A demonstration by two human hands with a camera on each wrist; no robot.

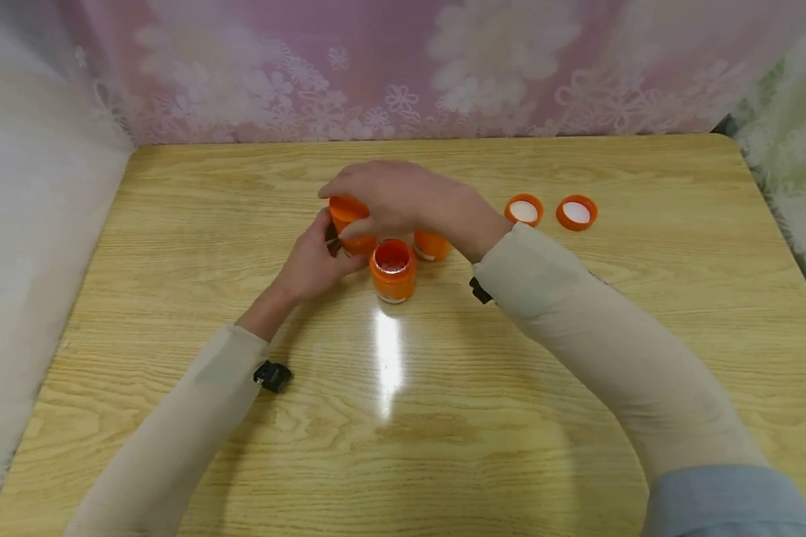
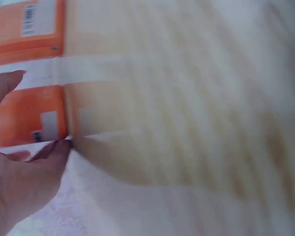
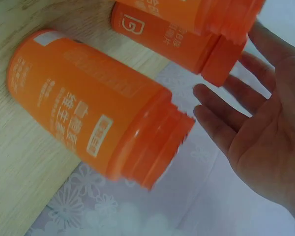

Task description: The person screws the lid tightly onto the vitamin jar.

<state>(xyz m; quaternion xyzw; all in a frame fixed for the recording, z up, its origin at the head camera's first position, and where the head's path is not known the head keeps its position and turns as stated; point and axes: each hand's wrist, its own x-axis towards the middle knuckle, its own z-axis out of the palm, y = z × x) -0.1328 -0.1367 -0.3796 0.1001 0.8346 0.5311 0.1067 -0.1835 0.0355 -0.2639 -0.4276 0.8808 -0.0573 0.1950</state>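
My left hand (image 1: 312,261) is curled round a capped orange bottle (image 1: 339,216) standing on the table. In the left wrist view its fingers (image 2: 54,152) lie along the lower side of that bottle (image 2: 27,118). Over the same bottle reaches my right hand (image 1: 396,195), thumb on the near side of the cap and fingers on the far side. The right wrist view shows those fingers (image 3: 219,110) spread and loosely bent beside the orange cap (image 3: 223,59). Close by stand two uncapped bottles, one in front (image 1: 392,280) and one partly under the right wrist (image 1: 432,245).
Two orange lids lie with white insides up at the right, one near the right forearm (image 1: 524,210) and another farther right (image 1: 576,212). The wooden table (image 1: 403,447) ends at a pink flowered curtain (image 1: 376,67). A white wall (image 1: 40,186) stands left.
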